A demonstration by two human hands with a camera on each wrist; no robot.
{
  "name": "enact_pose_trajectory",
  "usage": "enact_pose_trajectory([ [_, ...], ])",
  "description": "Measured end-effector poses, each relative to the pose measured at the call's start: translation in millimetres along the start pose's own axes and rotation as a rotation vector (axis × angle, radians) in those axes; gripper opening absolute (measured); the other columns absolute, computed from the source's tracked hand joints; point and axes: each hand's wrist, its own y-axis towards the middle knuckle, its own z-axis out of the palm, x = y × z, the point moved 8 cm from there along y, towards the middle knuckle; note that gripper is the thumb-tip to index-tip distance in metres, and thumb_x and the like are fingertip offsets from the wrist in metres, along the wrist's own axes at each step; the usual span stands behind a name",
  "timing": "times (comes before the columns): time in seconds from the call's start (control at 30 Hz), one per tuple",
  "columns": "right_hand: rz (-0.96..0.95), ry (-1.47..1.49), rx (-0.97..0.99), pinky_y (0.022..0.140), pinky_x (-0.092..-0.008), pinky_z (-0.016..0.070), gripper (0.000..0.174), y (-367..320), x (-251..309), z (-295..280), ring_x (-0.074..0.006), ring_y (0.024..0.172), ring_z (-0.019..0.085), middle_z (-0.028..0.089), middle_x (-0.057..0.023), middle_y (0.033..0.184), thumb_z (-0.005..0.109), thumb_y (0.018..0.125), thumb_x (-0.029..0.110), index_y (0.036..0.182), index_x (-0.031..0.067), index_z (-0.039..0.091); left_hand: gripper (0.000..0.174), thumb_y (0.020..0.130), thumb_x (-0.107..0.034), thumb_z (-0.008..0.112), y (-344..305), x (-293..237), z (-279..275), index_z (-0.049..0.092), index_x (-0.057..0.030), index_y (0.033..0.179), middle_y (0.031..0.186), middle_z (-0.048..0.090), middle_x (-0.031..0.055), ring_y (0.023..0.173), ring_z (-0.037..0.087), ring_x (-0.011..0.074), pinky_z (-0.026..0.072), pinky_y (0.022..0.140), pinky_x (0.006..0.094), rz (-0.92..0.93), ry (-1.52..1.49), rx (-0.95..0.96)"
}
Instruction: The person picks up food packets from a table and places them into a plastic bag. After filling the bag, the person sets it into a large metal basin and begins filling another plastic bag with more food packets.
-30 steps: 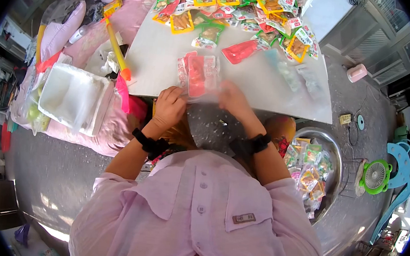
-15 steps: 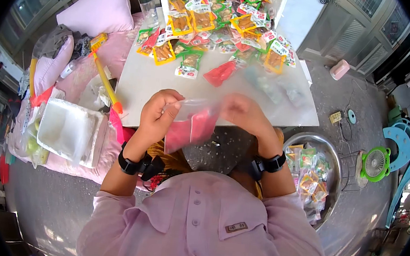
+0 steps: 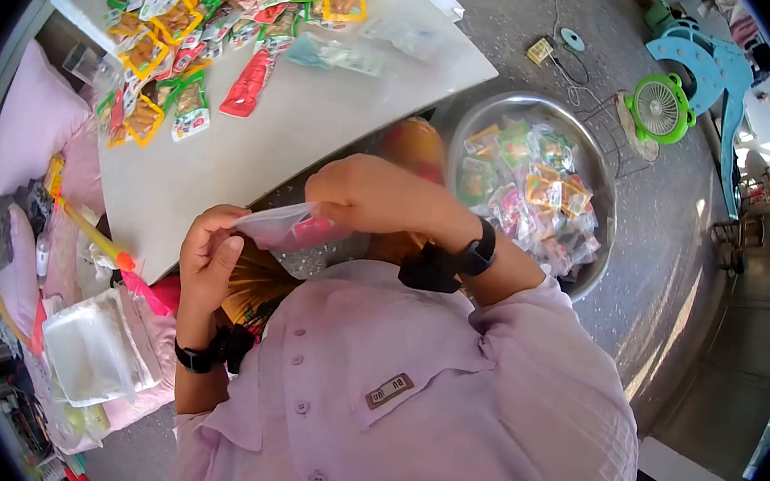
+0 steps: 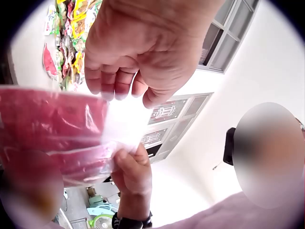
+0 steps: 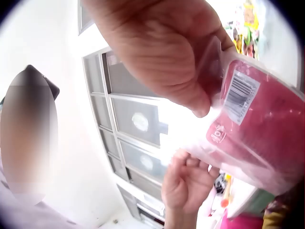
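A clear bag (image 3: 267, 229) with red packs inside (image 4: 57, 119) spans the two hands above the lap, off the table's near edge. My right hand (image 3: 380, 196) pinches one end; the right wrist view shows its thumb over the plastic, beside a barcode on a red pack (image 5: 271, 114). At the other end, the bent fingers of my left hand (image 3: 207, 260) hold the bag's clear edge, the thumb a little apart in the head view. Glare covers part of that edge in the left wrist view, below the left hand (image 4: 147, 47).
Colourful food packets (image 3: 179, 17) are heaped on the table (image 3: 323, 109), with a red pack (image 3: 249, 84) nearer. A metal basin (image 3: 606, 183) of bagged packets stands on the floor at right. A white foam box (image 3: 87, 351) and a yellow stick (image 3: 93, 236) are at left.
The bag with red packs has been lifted from the table's edge and hangs between the hands, now tilted more sideways. The head view has swung toward the basin.
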Motion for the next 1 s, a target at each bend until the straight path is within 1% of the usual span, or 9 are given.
enact_pose_trajectory([
  [0.1,0.068,-0.039,-0.108,0.061,-0.0385,0.0402,0.01,-30.6,-12.3,-45.1,-0.0337,0.068,0.051,0.052,-0.0163,0.07,0.05,0.071,0.011,0.074,0.0013,0.05,0.009,0.08,-0.004,0.049,-0.6,50.5,-6.2,0.051,-0.0021,0.089,0.086,0.053,0.005,0.078,0.05,0.0118,0.0399,0.07,0.0237,-0.214,0.046,0.082],
  [0.2,0.338,-0.038,-0.246,0.061,-0.0321,0.0409,0.01,-75.2,-37.9,-92.2,-0.024,0.066,0.053,0.053,-0.012,0.069,0.052,0.073,0.01,0.078,0.0012,0.052,0.012,0.078,-0.005,0.052,-14.8,122.2,-16.4,0.052,-0.0027,0.089,0.079,0.053,0.0015,0.07,0.046,0.0073,0.0388,0.064,0.0208,-0.439,0.207,0.23],
  [0.3,0.561,0.103,-0.437,0.058,-0.0247,0.0391,0.009,-135.2,-72.6,-131.9,-0.01,0.065,0.048,0.051,-0.0031,0.067,0.053,0.077,0.011,0.078,0.002,0.054,0.013,0.077,-0.009,0.054,-33.3,170.6,-26.9,0.053,-0.0025,0.087,0.075,0.054,0.0042,0.067,0.049,0.0105,0.0393,0.062,0.0223,-0.456,0.482,0.285],
  [0.43,0.698,0.121,-0.591,0.058,-0.0239,0.0381,0.009,-207.3,-123.9,-164.5,-0.0078,0.064,0.045,0.049,-0.0003,0.066,0.055,0.075,0.011,0.076,0.0025,0.054,0.023,0.069,-0.02,0.057,-53.8,205.3,-41.4,0.055,-0.0049,0.086,0.082,0.057,0.0124,0.079,0.054,0.026,0.0409,0.072,0.0371,-0.201,1.167,0.433],
  [0.47,0.736,0.123,-0.605,0.058,-0.0238,0.0381,0.009,-223.8,-139.6,-165.6,-0.0077,0.064,0.045,0.049,-0.0002,0.066,0.055,0.074,0.011,0.076,0.0025,0.054,0.023,0.069,-0.021,0.056,-59.7,212.2,-45.0,0.056,-0.0058,0.086,0.084,0.057,0.0121,0.083,0.053,0.0265,0.0378,0.077,0.0397,-0.275,1.208,0.45],
  [0.53,0.854,0.029,-0.567,0.059,-0.0244,0.0385,0.01,-250.6,-169.4,-160.3,-0.0092,0.064,0.047,0.05,-0.0013,0.066,0.055,0.073,0.012,0.075,0.0021,0.054,0.023,0.068,-0.024,0.055,-70.9,224.0,-53.1,0.057,-0.0076,0.084,0.089,0.056,0.0116,0.093,0.049,0.0275,0.0315,0.085,0.0449,-0.424,1.288,0.484],
  [0.6,0.89,-0.054,-0.548,0.06,-0.0267,0.0399,0.014,-269.6,-197.1,-148.1,-0.0132,0.063,0.05,0.054,-0.0047,0.065,0.054,0.071,0.015,0.074,0.0015,0.055,0.021,0.069,-0.025,0.054,-81.9,226.9,-54.7,0.058,-0.0089,0.082,0.092,0.055,0.01,0.099,0.045,0.0262,0.0252,0.089,0.0475,-0.313,1.316,0.449],
  [0.83,1.008,-0.676,-0.014,0.068,-0.0367,0.0444,0.021,-366.6,-366.9,-93.0,-0.031,0.074,0.057,0.059,-0.0173,0.078,0.049,0.068,0.018,0.078,0.0026,0.059,0.022,0.071,-0.029,0.053,-87.5,228.9,-42.1,0.06,-0.012,0.083,0.097,0.055,0.0057,0.104,0.042,0.024,0.0186,0.091,0.0538,-0.285,1.414,0.482],
  [1.0,1.017,-0.816,-0.101,0.07,-0.0416,0.0436,0.021,-369.7,-382.5,-116.7,-0.037,0.077,0.055,0.058,-0.0212,0.08,0.044,0.074,0.018,0.079,0.0017,0.056,0.021,0.072,-0.031,0.051,-89.8,232.3,-18.5,0.062,-0.0152,0.081,0.092,0.057,0.0048,0.101,0.045,0.022,0.0184,0.09,0.0547,-0.318,1.221,0.578],
])
